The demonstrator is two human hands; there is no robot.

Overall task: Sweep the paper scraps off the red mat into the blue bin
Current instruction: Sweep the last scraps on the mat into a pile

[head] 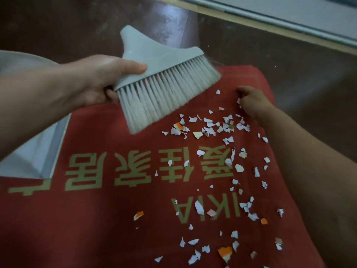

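The red mat (119,219) with gold lettering fills the lower view. Several white and orange paper scraps (210,128) lie scattered over its right half, down to the near edge. My left hand (100,80) grips the base of a grey hand brush (160,82), whose pale bristles hang tilted just above the mat, left of the upper cluster of scraps. My right hand (251,102) rests with curled fingers on the mat's far right corner, next to a scrap. A pale blue bin (32,153) lies at the mat's left edge, partly under my left forearm.
Dark brown floor (289,60) surrounds the mat on the far and right sides. A pale door or window sill (289,18) runs across the top right. A rounded grey rim (25,59) shows behind my left arm.
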